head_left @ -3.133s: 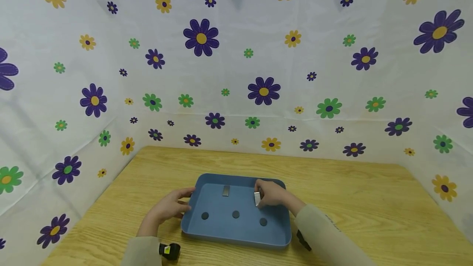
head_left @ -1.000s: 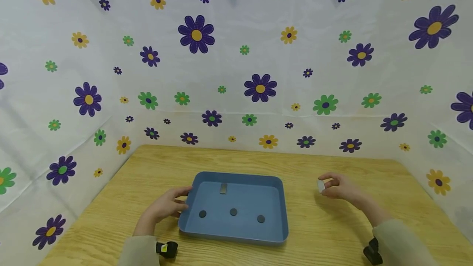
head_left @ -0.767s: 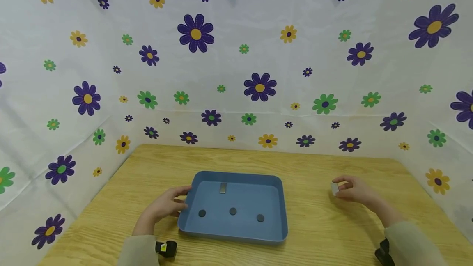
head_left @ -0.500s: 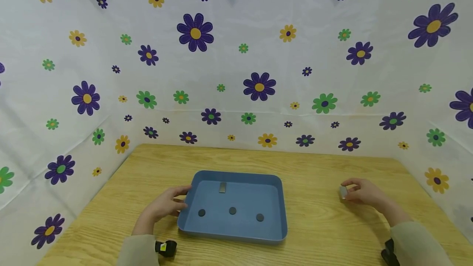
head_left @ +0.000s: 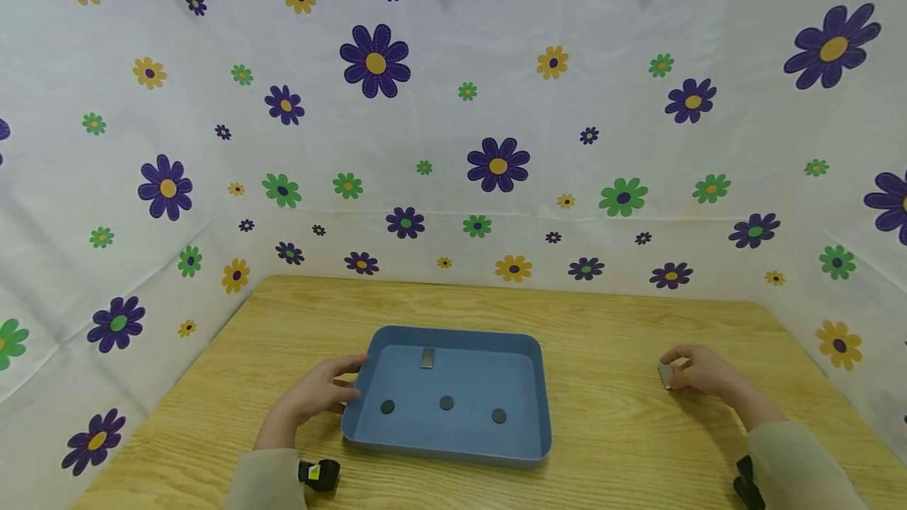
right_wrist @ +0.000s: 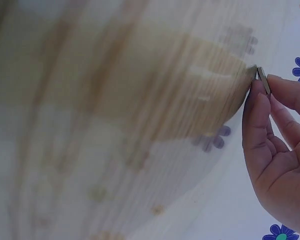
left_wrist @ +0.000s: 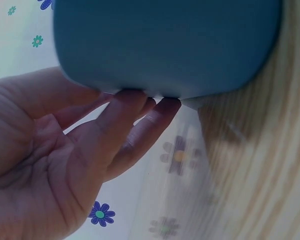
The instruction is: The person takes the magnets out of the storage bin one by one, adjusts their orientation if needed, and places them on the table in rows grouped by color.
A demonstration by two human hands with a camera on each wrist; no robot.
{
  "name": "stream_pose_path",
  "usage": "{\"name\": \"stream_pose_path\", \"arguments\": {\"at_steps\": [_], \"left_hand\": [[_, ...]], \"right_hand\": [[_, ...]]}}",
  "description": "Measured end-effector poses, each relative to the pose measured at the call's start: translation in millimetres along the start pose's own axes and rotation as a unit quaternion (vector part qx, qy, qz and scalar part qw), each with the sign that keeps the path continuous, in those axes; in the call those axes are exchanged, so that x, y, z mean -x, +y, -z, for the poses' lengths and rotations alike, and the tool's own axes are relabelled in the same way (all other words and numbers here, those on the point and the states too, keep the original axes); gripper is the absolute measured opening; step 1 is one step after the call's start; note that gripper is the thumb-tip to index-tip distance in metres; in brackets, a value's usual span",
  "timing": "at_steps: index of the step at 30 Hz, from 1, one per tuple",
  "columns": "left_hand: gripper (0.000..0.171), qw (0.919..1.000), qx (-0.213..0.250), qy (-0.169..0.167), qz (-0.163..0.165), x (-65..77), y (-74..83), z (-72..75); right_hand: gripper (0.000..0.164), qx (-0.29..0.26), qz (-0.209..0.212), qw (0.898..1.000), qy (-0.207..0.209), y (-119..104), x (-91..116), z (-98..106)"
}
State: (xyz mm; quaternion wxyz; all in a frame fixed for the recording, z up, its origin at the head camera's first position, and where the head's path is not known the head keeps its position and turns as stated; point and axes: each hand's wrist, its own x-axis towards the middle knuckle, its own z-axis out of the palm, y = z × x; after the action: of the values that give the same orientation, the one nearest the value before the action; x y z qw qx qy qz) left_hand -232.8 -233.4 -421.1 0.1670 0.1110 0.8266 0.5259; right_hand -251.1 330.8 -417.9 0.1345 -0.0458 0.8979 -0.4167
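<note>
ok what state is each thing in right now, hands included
blue tray, upright and open-topped on the table
rectangular metal plate, lying flat in the tray's far half
left dark disc, flat in the tray
middle dark disc, flat in the tray
right dark disc, flat in the tray
held metal piece, pinched in the right hand; table contact unclear
left hand, touching the tray's left end
right hand, pinching that piece

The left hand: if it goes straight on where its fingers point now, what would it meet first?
The blue tray. The left hand points at its side wall, and the fingertips look against it, though exact contact is hard to judge.
</note>
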Motion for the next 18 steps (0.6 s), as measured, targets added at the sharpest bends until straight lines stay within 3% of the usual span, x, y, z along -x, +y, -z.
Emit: {"name": "stream_pose_path", "arguments": {"at_steps": [11, 18], "left_hand": [[0.056, 1.0, 0.002, -0.001, 0.0, -1.3, -1.8, -0.1], [0.056, 1.0, 0.0, 0.001, 0.003, -0.7, -0.5, -0.6]], "right_hand": [[0.03, 0.069, 0.001, 0.997, 0.037, -4.8, 1.5, -1.5], [0.029, 0.086, -0.002, 0.995, 0.04, -3.1, 0.9, -1.8]]}}
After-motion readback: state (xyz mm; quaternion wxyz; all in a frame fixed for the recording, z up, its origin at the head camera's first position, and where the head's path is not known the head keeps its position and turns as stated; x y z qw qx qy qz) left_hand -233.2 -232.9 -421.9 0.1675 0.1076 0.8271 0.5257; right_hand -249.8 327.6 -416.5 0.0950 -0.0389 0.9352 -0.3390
